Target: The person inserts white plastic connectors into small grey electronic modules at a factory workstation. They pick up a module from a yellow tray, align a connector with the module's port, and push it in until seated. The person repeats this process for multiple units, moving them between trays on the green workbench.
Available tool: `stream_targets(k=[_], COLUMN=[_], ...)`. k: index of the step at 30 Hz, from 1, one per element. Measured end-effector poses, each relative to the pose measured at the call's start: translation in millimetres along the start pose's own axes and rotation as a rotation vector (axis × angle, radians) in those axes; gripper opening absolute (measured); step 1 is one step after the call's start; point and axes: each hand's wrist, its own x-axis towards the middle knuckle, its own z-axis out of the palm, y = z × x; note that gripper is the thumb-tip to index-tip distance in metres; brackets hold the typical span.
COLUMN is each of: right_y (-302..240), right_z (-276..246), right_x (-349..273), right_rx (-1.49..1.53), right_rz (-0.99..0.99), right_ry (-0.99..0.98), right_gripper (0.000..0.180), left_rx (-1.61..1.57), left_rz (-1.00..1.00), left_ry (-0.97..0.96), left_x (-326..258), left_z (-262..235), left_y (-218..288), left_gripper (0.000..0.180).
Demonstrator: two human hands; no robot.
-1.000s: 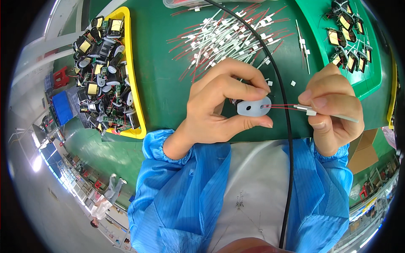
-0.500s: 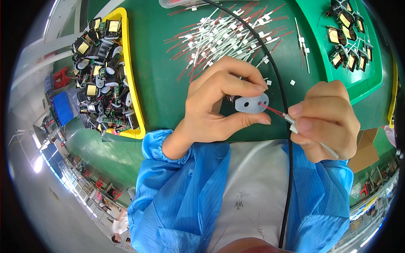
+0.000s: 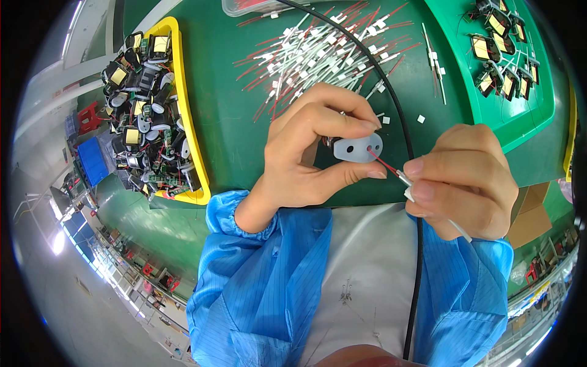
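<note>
Between the thumb and fingers of my left hand [image 3: 296, 150], a small electronic part is pinched, its grey oval end plate [image 3: 359, 149] turned toward me. Several round holes pierce the plate; behind it, most of the part is hidden by my fingers. My right hand [image 3: 468, 183], closed just right of it, grips a wire lead [image 3: 403, 177] with a white sleeve and a white connector. Thin red wires [image 3: 384, 163] run from this lead into a hole near the plate's right end. The lead's white tail sticks out below my right hand.
A heap of red and white leads [image 3: 318, 61] lies beyond my hands. A black cable [image 3: 396, 98] crosses the green table. The yellow bin [image 3: 191, 122] at left is heaped with black assemblies; the green tray [image 3: 458, 52] at right carries several more. A white connector [image 3: 420, 119] lies loose.
My right hand has shifted left with the lead, nearer the grey plate. My left hand and the part have moved slightly left.
</note>
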Motion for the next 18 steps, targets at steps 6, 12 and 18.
stream_targets(k=[6, 12, 18], right_y=[5.3, 7.2, 5.2], right_z=[0.4, 1.0, -0.8], right_x=[-0.9, -1.6, -0.5], right_rx=[0.021, 0.027, 0.002], right_rz=[-0.071, -0.105, -0.07], right_ry=[0.002, 0.007, 0.002], right_gripper=[0.021, 0.021, 0.022], left_rx=[-0.017, -0.021, -0.019], left_rz=[-0.02, -0.037, -0.024], left_ry=[0.008, -0.002, -0.005], left_x=[-0.2, 0.8, -0.1], left_z=[0.8, 0.4, 0.1], left_y=[0.6, 1.8, 0.6], left_gripper=[0.042, 0.042, 0.042])
